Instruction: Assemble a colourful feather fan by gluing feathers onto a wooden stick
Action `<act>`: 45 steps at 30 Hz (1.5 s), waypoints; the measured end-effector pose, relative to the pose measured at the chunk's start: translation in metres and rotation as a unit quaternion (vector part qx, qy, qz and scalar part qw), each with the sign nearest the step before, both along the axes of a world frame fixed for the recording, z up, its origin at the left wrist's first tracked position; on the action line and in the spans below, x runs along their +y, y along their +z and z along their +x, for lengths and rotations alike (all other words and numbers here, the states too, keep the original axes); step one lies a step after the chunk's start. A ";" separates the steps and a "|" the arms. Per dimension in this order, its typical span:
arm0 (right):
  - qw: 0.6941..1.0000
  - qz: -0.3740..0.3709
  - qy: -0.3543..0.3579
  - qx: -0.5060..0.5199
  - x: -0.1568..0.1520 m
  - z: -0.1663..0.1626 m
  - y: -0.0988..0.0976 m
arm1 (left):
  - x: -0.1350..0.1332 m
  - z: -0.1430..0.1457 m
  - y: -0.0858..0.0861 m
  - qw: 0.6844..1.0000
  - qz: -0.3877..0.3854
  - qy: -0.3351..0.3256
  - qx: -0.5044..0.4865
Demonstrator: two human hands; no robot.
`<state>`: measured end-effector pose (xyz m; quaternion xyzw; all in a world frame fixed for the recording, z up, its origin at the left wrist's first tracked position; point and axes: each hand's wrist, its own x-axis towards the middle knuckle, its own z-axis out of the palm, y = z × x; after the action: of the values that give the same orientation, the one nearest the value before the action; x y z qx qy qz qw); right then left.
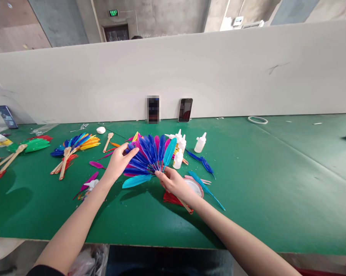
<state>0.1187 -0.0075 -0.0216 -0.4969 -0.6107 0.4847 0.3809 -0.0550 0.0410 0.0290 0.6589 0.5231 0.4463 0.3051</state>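
A fan of blue, turquoise and pink feathers (147, 159) is held over the green table (247, 184). My right hand (174, 183) pinches the fan at its base, where the quills meet. My left hand (119, 161) rests on the fan's left edge, thumb lying across the dark blue feathers and fingers curled behind them. Under my right wrist lie red feathers on a wooden stick (177, 201) and a roll of tape (194, 186).
Small white glue bottles (200, 142) stand behind the fan. Finished feather fans on wooden sticks (72, 147) and loose feathers (203, 164) lie left and right. Two phones (185, 110) lean on the white partition; a tape ring (257, 120) lies far right.
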 end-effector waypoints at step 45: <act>0.999 0.023 -0.008 -0.028 0.001 -0.001 -0.002 | -0.003 0.003 0.004 0.993 -0.094 -0.045 -0.057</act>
<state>0.1179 -0.0061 -0.0233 -0.5062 -0.6281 0.4538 0.3785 -0.0519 0.0384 0.0333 0.6237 0.5143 0.4177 0.4148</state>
